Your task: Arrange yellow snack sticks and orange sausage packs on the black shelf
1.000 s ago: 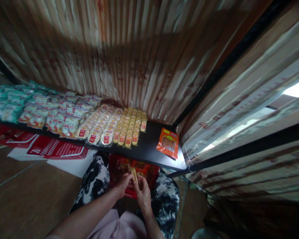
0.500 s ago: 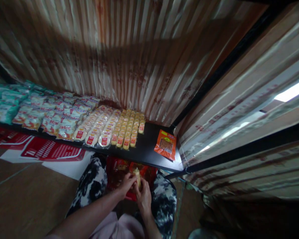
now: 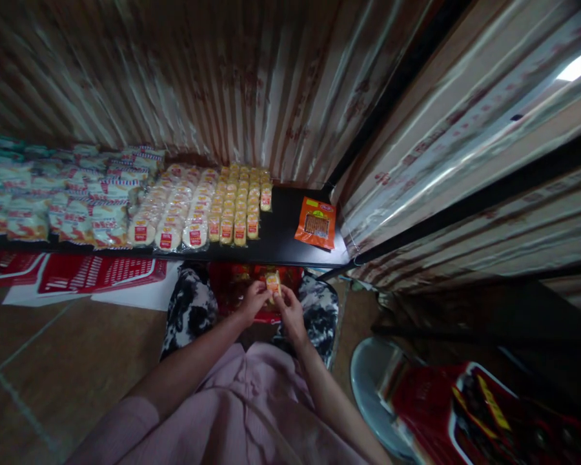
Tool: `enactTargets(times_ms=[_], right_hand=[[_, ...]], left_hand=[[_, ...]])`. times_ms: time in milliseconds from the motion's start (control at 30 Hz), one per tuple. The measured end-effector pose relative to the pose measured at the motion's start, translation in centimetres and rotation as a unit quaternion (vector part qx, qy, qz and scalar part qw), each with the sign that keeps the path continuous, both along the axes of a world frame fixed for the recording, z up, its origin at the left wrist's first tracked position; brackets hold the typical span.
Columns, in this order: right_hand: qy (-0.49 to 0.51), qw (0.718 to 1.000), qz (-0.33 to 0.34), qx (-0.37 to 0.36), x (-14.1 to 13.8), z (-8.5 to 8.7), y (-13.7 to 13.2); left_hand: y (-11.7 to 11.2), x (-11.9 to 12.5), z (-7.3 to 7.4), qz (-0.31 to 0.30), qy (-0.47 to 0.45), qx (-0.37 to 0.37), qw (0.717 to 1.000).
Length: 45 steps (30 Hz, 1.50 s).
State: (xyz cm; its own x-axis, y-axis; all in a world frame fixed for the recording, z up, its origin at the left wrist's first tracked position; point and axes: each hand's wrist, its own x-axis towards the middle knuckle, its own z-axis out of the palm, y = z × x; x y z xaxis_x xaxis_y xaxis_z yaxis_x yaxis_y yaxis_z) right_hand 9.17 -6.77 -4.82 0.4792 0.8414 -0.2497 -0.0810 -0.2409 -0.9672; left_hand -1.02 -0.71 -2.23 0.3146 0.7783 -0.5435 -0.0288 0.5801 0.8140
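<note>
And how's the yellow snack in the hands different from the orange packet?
The yellow snack is held between the left hand and right hand; the orange packet lies on the black shelf. The yellow snack is small; the orange packet is bigger. Both show some orange.

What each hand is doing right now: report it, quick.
Left hand: fingers closed on the small yellow packet, at its left side.
Right hand: fingers closed on the same packet, at its lower right.
</note>
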Motion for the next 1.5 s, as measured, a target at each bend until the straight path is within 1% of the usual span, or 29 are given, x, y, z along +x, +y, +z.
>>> enactTargets(times_ms=[167, 333, 433, 500, 633, 767, 933, 1033, 1133, 1200, 1300, 1400, 1500], right_hand=[[-0.008, 1.000, -0.006, -0.009, -0.2, 0.4, 0.2], [-0.006, 1.000, -0.006, 0.001, -0.4, 1.5, 0.7], [-0.044, 0.999, 0.020, 0.011, -0.1, 2.2, 0.9], [-0.052, 0.998, 0.023, 0.015, 0.2, 2.6, 1.2], [-0.083, 0.996, 0.009, 0.034, 0.9, 3.7, 1.9], [-0.106, 0.994, 0.004, 0.038, 1.7, 4.5, 2.9], [-0.139, 0.989, 0.017, 0.042, 2.7, 5.3, 4.5], [-0.154, 0.987, 0.029, 0.044, 3.3, 5.9, 5.6], [-0.170, 0.983, 0.043, 0.046, 3.9, 6.3, 7.0], [-0.186, 0.980, 0.051, 0.053, 4.4, 6.4, 8.1], [-0.247, 0.966, 0.057, 0.056, 4.9, 6.5, 9.6], [-0.324, 0.944, 0.058, 0.034, 5.2, 6.5, 10.8], [-0.336, 0.940, 0.057, 0.029, 5.3, 6.4, 11.7]], left_hand=[[0.3, -0.1, 0.4, 0.005, -0.008, 0.017, 1.000], [0.6, -0.1, 0.7, 0.012, 0.003, 0.054, 0.998], [0.7, 0.1, 0.6, 0.036, 0.038, 0.094, 0.994], [0.9, 0.3, 0.6, 0.040, 0.056, 0.132, 0.989], [1.2, 1.0, 1.6, 0.052, 0.061, 0.188, 0.979], [1.9, 1.7, 2.8, 0.044, 0.052, 0.224, 0.972], [3.6, 2.4, 3.3, 0.039, 0.122, 0.291, 0.948], [4.6, 2.9, 3.9, 0.035, 0.132, 0.298, 0.945], [5.6, 3.4, 4.8, 0.031, 0.116, 0.293, 0.949], [6.2, 3.7, 5.2, 0.034, 0.105, 0.297, 0.948], [6.9, 4.3, 5.0, 0.052, 0.100, 0.308, 0.945], [7.4, 4.9, 4.1, 0.070, 0.104, 0.311, 0.942], [7.9, 5.4, 3.3, 0.078, 0.108, 0.316, 0.939]])
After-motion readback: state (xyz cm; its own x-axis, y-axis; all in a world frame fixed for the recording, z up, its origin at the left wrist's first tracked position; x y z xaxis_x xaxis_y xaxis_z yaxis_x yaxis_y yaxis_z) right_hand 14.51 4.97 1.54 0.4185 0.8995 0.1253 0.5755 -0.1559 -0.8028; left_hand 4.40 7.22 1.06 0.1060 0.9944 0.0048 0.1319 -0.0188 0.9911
